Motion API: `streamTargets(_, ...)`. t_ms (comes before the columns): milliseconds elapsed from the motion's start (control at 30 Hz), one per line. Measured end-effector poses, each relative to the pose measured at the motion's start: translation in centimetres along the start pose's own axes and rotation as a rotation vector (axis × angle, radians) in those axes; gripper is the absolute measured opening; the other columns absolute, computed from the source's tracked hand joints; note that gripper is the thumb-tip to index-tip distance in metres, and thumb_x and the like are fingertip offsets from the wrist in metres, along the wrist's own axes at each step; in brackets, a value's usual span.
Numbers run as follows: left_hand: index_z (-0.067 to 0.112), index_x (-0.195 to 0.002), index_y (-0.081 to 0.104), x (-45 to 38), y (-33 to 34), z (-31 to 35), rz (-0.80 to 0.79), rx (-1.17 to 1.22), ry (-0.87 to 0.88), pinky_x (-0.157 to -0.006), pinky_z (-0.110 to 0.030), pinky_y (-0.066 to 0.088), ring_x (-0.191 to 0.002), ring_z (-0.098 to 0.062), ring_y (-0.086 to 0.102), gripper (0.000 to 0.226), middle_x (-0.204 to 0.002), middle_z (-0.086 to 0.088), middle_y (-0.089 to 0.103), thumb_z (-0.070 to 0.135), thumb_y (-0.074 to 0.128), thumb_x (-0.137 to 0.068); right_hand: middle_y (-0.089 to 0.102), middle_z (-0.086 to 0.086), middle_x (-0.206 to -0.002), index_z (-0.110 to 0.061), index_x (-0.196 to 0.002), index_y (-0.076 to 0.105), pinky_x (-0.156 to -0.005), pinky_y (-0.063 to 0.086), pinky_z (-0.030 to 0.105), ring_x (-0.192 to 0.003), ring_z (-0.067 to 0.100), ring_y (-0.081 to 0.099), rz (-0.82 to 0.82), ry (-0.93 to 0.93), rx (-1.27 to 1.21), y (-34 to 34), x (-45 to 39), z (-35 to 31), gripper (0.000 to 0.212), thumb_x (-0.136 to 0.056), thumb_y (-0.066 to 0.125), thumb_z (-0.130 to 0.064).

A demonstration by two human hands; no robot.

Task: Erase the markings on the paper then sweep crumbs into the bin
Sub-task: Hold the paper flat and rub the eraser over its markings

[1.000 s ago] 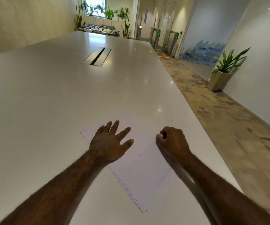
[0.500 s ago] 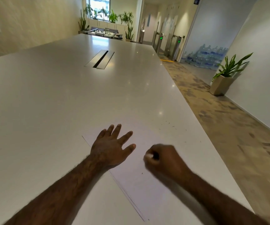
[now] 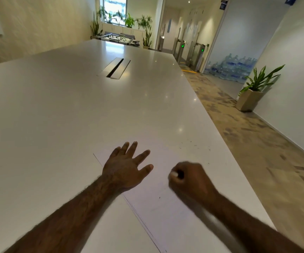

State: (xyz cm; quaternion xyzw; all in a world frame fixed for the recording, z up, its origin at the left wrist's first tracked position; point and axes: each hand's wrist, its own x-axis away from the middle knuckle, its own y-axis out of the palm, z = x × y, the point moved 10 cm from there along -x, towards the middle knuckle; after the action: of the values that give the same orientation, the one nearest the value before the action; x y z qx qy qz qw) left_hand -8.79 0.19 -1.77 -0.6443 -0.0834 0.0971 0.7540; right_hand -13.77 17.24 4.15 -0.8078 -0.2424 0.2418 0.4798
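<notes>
A white sheet of paper (image 3: 165, 212) lies at an angle on the near right part of the long white table (image 3: 74, 115). My left hand (image 3: 125, 167) rests flat on the paper's far left corner with its fingers spread. My right hand (image 3: 189, 179) is a fist on the paper's right side, blurred, closed on a small white eraser (image 3: 175, 173) whose tip shows at the thumb. Faint pencil marks remain on the paper near my right forearm. Dark eraser crumbs (image 3: 193, 143) are scattered on the table beyond the paper's far right corner. No bin is in view.
The table's right edge (image 3: 239, 170) runs close to my right arm, with patterned carpet below. A cable slot (image 3: 115, 68) sits in the middle of the table. A potted plant (image 3: 253, 94) stands by the right wall.
My right hand moved left across the paper and then back a little to the right, rubbing. My left hand stayed flat on the paper.
</notes>
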Motion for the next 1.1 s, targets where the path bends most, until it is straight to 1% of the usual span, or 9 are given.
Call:
streamTargets(67,0.054,-0.149,-0.004,-0.1,-0.2,0.0,0.0,0.006,-0.002,-0.121,-0.042,-0.003,-0.15,-0.019,-0.01,0.069,-0.163,0.005,-0.01,0.079,0.002,-0.084,0.067,-0.007,-0.069,-0.017,-0.074,0.071,-0.062,0.054,0.025,-0.062,0.003,0.062,-0.112,-0.046,-0.03,1.2,1.1,-1.2,0.015,-0.081,0.06,-0.026)
streamTargets(200,0.054,-0.149,-0.002,-0.1,-0.1,-0.2,0.001,-0.008,0.001,-0.121,-0.041,-0.002,-0.151,-0.019,-0.009,0.067,-0.164,0.004,-0.009,0.077,0.005,-0.087,0.067,-0.002,-0.067,-0.014,-0.068,0.067,-0.062,0.053,0.032,-0.063,0.012,0.062,0.145,0.153,0.026,-2.3,-1.8,3.2,0.018,-0.079,0.058,-0.025)
streamTargets(333,0.053,-0.149,-0.003,-0.1,-0.2,-0.1,-0.003,0.001,0.003,-0.121,-0.041,-0.003,-0.15,-0.019,-0.01,0.066,-0.163,0.004,-0.01,0.077,0.005,-0.087,0.065,-0.008,-0.071,-0.02,-0.074,0.069,-0.062,0.052,0.024,-0.064,0.003,0.06,-0.102,-0.076,-0.058,1.6,2.0,-2.7,0.015,-0.082,0.059,-0.027)
streamTargets(500,0.054,-0.149,-0.003,0.0,-0.1,-0.1,-0.016,-0.008,0.0,-0.122,-0.041,-0.003,-0.15,-0.018,-0.012,0.066,-0.163,0.005,-0.011,0.076,0.004,-0.087,0.069,-0.005,-0.07,-0.015,-0.07,0.072,-0.066,0.054,0.03,-0.064,0.006,0.062,0.118,0.135,-0.08,-1.4,-3.8,3.0,0.018,-0.08,0.059,-0.023)
streamTargets(633,0.053,-0.149,-0.003,-0.1,-0.3,-0.1,-0.013,-0.014,-0.001,-0.122,-0.041,-0.003,-0.15,-0.019,-0.011,0.066,-0.163,0.004,-0.011,0.076,0.004,-0.087,0.071,-0.005,-0.075,-0.015,-0.074,0.074,-0.062,0.046,0.02,-0.067,0.006,0.062,0.045,0.057,-0.033,-0.1,-4.7,2.5,0.017,-0.083,0.061,-0.022)
streamTargets(867,0.054,-0.149,-0.004,0.0,-0.3,-0.1,-0.004,-0.009,0.002,-0.121,-0.04,-0.003,-0.15,-0.019,-0.012,0.071,-0.163,0.005,-0.012,0.078,-0.002,-0.082,0.073,-0.004,-0.077,-0.014,-0.077,0.075,-0.064,0.045,0.019,-0.069,0.007,0.063,0.037,0.037,0.016,-0.4,-6.0,2.8,0.016,-0.082,0.061,-0.02)
streamTargets(933,0.053,-0.149,-0.003,0.1,-0.2,0.1,-0.009,-0.012,0.007,-0.122,-0.041,-0.003,-0.15,-0.019,-0.011,0.07,-0.163,0.004,-0.011,0.077,-0.001,-0.083,0.074,-0.001,-0.078,-0.013,-0.076,0.075,-0.065,0.043,0.021,-0.069,0.01,0.063,0.101,0.065,0.031,-1.4,-6.3,3.4,0.016,-0.082,0.063,-0.021)
streamTargets(1033,0.049,-0.151,0.002,0.0,-0.5,0.1,0.038,-0.036,0.007,-0.122,-0.042,0.002,-0.151,-0.021,-0.005,0.077,-0.164,0.002,-0.004,0.078,-0.007,-0.08,0.071,-0.001,-0.075,-0.015,-0.074,0.073,-0.063,0.046,0.024,-0.066,0.011,0.061,-0.019,-0.017,0.044,0.5,-5.2,1.6,0.017,-0.082,0.061,-0.024)
streamTargets(1100,0.049,-0.151,0.001,-0.2,-0.6,0.0,0.033,-0.041,0.006,-0.122,-0.043,0.002,-0.151,-0.021,-0.006,0.074,-0.164,0.002,-0.005,0.077,-0.003,-0.083,0.065,0.003,-0.077,-0.014,-0.071,0.068,-0.062,0.047,0.029,-0.07,0.02,0.06,0.097,-0.038,0.145,-1.3,-4.9,1.2,0.016,-0.083,0.059,-0.021)
